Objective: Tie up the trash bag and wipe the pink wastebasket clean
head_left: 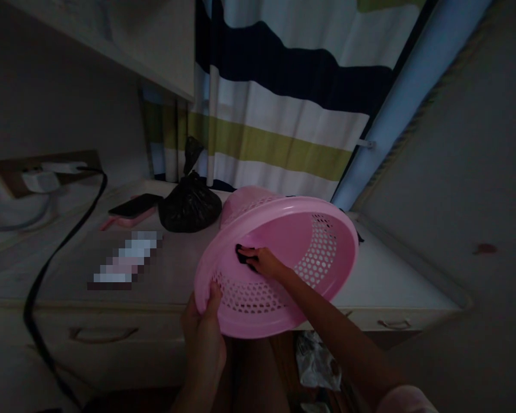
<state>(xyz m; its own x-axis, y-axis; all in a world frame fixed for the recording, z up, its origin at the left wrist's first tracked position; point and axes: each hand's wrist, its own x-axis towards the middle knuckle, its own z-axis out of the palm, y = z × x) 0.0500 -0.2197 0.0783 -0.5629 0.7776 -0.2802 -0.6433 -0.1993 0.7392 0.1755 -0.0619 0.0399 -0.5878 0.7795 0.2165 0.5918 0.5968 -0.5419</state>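
Note:
A pink plastic basket [279, 229] with perforated sides is tipped over the front edge of the white desk, its mouth facing me. My left hand [205, 318] grips its rim at the lower left, thumb on the inside. Inside the basket, my right hand [264, 262] presses a small black cloth [243, 256] against the inner wall. Its fingers lie over the cloth, and part of the cloth is covered by them.
A knotted black plastic bag [190, 203] sits behind the basket's left side. A phone [137, 205] lies on a pink item at the left. A black cable [64, 241] hangs from the wall socket across the desk edge. Clear plastic packaging [316, 361] is below the desk.

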